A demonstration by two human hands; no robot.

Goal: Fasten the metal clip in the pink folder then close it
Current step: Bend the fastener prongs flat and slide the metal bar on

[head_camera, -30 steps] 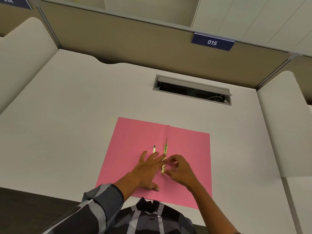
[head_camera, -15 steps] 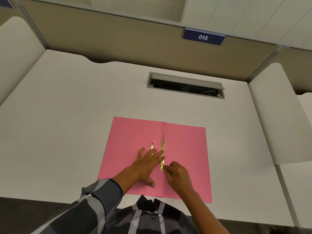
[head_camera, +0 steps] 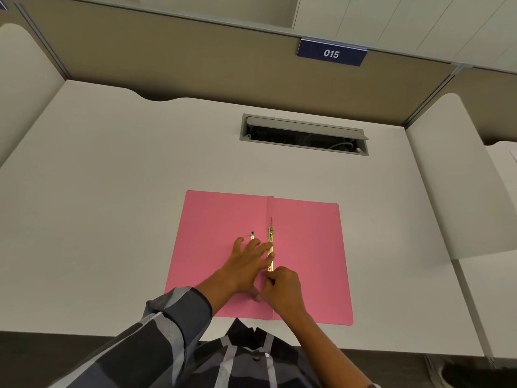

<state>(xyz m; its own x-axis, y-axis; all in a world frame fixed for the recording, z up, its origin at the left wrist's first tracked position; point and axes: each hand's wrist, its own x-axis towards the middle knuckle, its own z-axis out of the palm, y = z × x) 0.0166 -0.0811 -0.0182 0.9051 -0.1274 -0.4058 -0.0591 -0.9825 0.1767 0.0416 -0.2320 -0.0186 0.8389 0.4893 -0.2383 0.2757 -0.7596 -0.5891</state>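
- The pink folder (head_camera: pixel 307 247) lies open and flat on the white tabletop (head_camera: pixel 112 205), near its front edge, spine running away from the person.
- The metal clip (head_camera: pixel 270 247), a narrow brass strip, lies along the spine fold; a thin prong stands up at its far end.
- A small loose brass piece (head_camera: pixel 252 235) sits on the left leaf, just beside the clip.
- The left hand (head_camera: pixel 246 264) is spread flat, fingers wide, pressing the left leaf, fingertips touching the strip.
- The right hand (head_camera: pixel 282 289) is curled, fingertips pinched at the strip's near end.
- A cable slot (head_camera: pixel 303 134) and a "015" sign (head_camera: pixel 331 53) lie beyond.
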